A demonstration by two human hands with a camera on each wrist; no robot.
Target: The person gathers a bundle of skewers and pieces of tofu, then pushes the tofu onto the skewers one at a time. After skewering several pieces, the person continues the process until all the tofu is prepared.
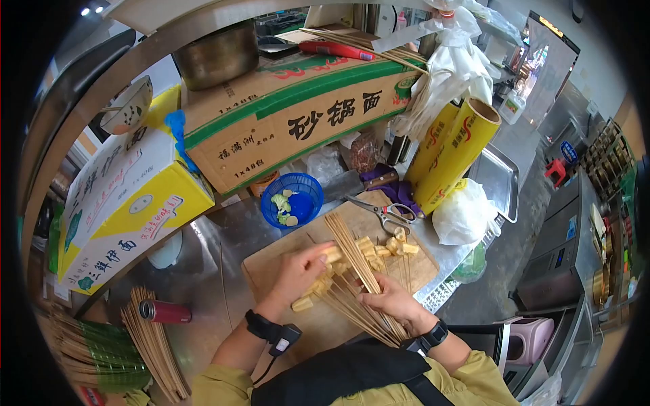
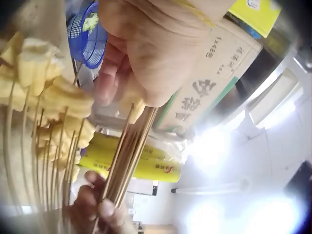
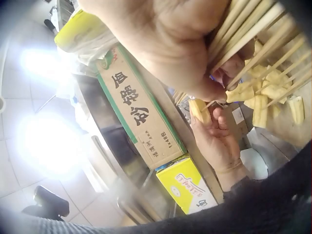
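Observation:
The right hand (image 1: 393,298) grips a bundle of thin wooden sticks (image 1: 349,247) over the cutting board (image 1: 271,264). Between the left hand's (image 1: 298,271) thumb and fingers is a yellow piece (image 3: 200,111); in the right wrist view a stick tip from the right hand (image 3: 170,44) meets it. Several yellow pieces on sticks (image 2: 63,97) lie beside the hands in the left wrist view, on the board. Other yellow pieces (image 1: 302,304) rest near the board's middle.
Scissors (image 1: 386,213) and a knife (image 1: 352,186) lie behind the board, with a blue basket (image 1: 302,196) at the back. Yellow rolls (image 1: 453,155) stand at back right. A red bottle (image 1: 166,311) and loose sticks (image 1: 152,345) lie at left.

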